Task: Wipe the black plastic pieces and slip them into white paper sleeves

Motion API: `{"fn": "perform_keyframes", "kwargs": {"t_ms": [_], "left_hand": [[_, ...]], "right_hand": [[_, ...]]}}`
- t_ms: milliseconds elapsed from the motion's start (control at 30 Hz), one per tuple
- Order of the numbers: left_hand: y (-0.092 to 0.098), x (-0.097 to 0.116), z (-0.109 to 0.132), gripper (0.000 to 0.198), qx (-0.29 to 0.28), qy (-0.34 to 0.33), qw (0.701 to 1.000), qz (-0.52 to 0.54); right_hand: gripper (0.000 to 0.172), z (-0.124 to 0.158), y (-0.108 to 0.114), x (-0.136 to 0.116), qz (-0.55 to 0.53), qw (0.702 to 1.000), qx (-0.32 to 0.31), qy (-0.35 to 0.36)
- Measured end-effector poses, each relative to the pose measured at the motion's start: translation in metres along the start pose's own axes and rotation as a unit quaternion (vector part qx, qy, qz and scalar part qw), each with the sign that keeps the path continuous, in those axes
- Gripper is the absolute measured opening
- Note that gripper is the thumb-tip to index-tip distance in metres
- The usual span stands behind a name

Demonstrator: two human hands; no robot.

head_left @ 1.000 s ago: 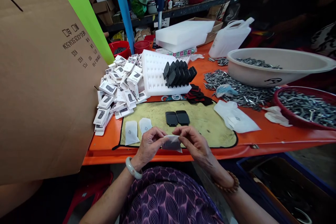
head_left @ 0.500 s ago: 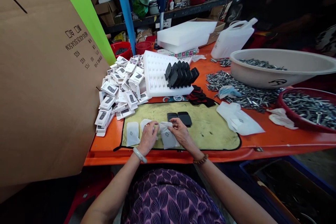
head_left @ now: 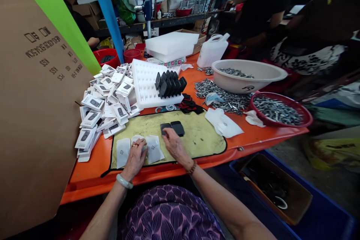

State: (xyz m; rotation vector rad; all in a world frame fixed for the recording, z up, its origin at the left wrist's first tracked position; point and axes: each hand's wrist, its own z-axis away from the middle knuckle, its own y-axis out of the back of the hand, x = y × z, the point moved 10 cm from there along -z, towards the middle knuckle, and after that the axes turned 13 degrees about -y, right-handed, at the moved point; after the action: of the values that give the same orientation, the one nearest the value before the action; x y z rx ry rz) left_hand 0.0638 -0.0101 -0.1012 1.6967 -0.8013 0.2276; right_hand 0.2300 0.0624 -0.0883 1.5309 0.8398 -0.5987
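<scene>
My left hand [head_left: 135, 155] lies with its fingers flat on small white pouches [head_left: 154, 149] on a yellow-green mat [head_left: 199, 137]; a further pouch [head_left: 123, 152] lies just left of it. My right hand [head_left: 174, 144] stretches forward over the mat, fingertips on the near edge of the left of two flat black pieces [head_left: 172, 128] lying side by side. It grips nothing that I can see. Behind the mat stands a white foam tray [head_left: 144, 82] with a row of upright black pieces [head_left: 170, 82].
A heap of small white printed boxes [head_left: 104, 101] lies left of the tray, beside a big cardboard sheet [head_left: 33, 120]. To the right are a stack of white bags [head_left: 223, 123], loose metal parts [head_left: 222, 97], a beige basin [head_left: 247, 82] and a red bowl [head_left: 281, 110]. Other people sit at the far right.
The pouch that both hands held near my body now lies on the mat under my left hand. My right hand has let go and reached to the black pieces. The view has swung right.
</scene>
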Motion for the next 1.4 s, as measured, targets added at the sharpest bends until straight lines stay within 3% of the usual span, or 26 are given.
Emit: {"fn": "perform_keyframes", "kwargs": {"t_ms": [100, 233, 300, 400, 533, 633, 733, 800, 933, 1033, 1133, 1200, 1300, 1400], "left_hand": [[0.005, 0.009, -0.003, 0.021, 0.036, -0.005, 0.999, 0.012], [0.009, 0.029, -0.009, 0.018, 0.052, -0.007, 0.998, 0.034], [0.010, 0.040, -0.012, 0.017, 0.060, -0.012, 0.997, 0.041], [0.008, 0.055, -0.016, 0.016, 0.060, -0.020, 0.997, 0.051], [0.005, 0.066, -0.018, 0.017, 0.050, -0.017, 0.995, 0.079], [0.004, 0.069, -0.018, 0.016, 0.048, 0.005, 0.992, 0.116], [-0.005, 0.069, -0.017, 0.016, 0.039, 0.063, 0.977, 0.201], [-0.020, 0.072, -0.018, 0.025, 0.024, 0.121, 0.944, 0.305], [-0.047, 0.092, -0.024, 0.061, 0.023, 0.204, 0.833, 0.513], [-0.042, 0.096, -0.033, 0.070, 0.080, 0.211, 0.799, 0.557], [-0.028, 0.081, -0.032, 0.054, 0.132, 0.227, 0.815, 0.516], [-0.021, 0.073, -0.028, 0.044, 0.138, 0.232, 0.820, 0.505], [-0.023, 0.070, -0.023, 0.045, 0.089, 0.226, 0.814, 0.527], [-0.026, 0.072, -0.019, 0.050, 0.037, 0.221, 0.827, 0.515]], "right_hand": [[0.021, -0.014, 0.073, 0.040, 0.103, 0.989, 0.101, -0.027], [0.027, -0.021, 0.174, 0.120, 0.295, 0.912, 0.253, -0.131], [0.029, -0.024, 0.198, 0.155, 0.333, 0.891, 0.266, -0.153], [0.029, -0.028, 0.209, 0.190, 0.342, 0.887, 0.262, -0.168], [0.024, -0.033, 0.209, 0.199, 0.317, 0.890, 0.278, -0.172], [0.019, -0.030, 0.210, 0.178, 0.283, 0.899, 0.298, -0.154], [0.018, -0.008, 0.206, 0.128, 0.228, 0.907, 0.333, -0.117], [0.019, 0.013, 0.192, 0.083, 0.186, 0.922, 0.331, -0.080], [0.020, 0.055, 0.138, -0.004, 0.123, 0.960, 0.251, -0.009], [0.018, 0.076, 0.102, -0.041, 0.082, 0.977, 0.197, 0.032], [0.010, 0.077, 0.078, -0.050, 0.013, 0.992, 0.121, 0.042], [0.009, 0.068, 0.074, -0.043, -0.066, 0.995, 0.071, 0.008], [0.034, 0.048, 0.071, -0.026, -0.185, 0.979, -0.002, -0.080], [0.039, 0.036, 0.048, -0.020, -0.261, 0.941, -0.151, -0.152]]}}
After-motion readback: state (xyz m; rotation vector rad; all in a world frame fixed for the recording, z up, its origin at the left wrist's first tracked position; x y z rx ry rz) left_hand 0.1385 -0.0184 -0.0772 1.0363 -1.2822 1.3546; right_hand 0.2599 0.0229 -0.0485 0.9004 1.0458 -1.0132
